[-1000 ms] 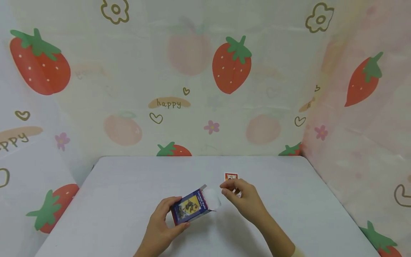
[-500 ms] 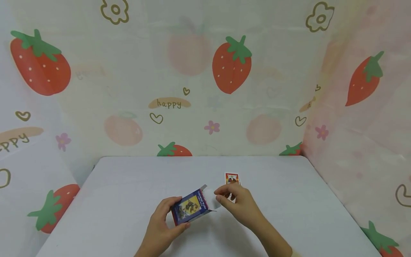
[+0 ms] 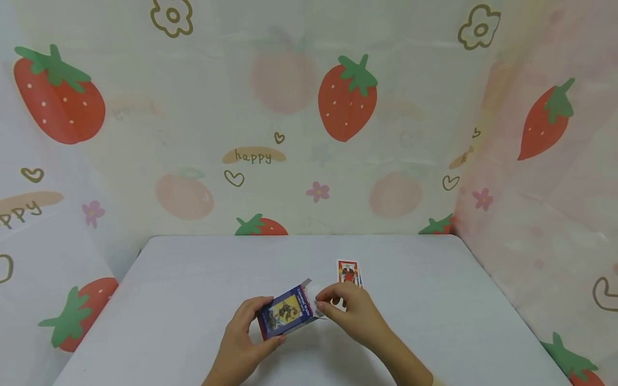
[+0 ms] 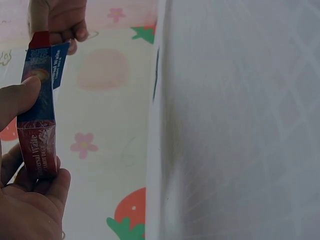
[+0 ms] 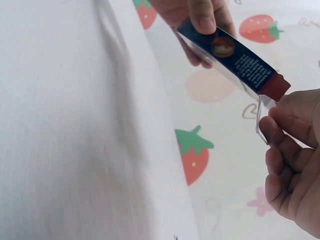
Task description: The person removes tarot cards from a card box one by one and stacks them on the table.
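My left hand (image 3: pixel 243 338) grips a dark blue tarot card box (image 3: pixel 285 312) by its sides, thumb at the near edge and fingers at the far one. The box is tilted above the white table, its open end towards the right. At that end, the thumb and forefinger of my right hand (image 3: pixel 357 316) pinch the white inner side of the lid flap (image 5: pixel 262 112). A red side tab (image 5: pixel 275 87) sticks out beside it in the right wrist view. Beyond the right hand a red-bordered card (image 3: pixel 348 271) lies on the table, its near part hidden by that hand.
The white-covered table (image 3: pixel 217 273) reaches back to a strawberry-print curtain (image 3: pixel 270 118). More of the curtain closes off the left and right sides.
My right hand has moved left and slightly down to the box's open end, and the flap shows less of its white side. More of the card shows. The left hand stays put.
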A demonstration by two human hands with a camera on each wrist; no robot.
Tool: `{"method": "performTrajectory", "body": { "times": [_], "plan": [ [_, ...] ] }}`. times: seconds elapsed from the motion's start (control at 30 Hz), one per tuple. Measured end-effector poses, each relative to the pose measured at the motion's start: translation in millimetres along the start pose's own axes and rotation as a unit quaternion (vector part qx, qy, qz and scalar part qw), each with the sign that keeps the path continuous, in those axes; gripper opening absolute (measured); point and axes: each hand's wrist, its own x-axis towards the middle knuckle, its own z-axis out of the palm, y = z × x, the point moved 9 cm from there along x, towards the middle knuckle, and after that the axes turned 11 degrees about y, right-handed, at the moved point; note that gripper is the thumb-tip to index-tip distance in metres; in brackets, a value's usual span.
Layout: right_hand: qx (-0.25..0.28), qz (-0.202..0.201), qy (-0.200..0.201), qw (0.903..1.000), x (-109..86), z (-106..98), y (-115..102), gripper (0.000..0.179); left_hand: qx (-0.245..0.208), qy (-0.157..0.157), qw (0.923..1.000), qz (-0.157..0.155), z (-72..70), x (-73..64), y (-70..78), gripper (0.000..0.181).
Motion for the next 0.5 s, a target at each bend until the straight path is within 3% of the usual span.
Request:
{"method": "performTrajectory", "body": {
  "times": [0.5],
  "plan": [
    [0.006, 0.013, -0.014, 0.9998, -1.9, 7.9, 4.4, 0.008, 0.001, -0.001, 1.0000, 0.008, 0.5, -0.7, 3.0, 0.075]
  ]
}}
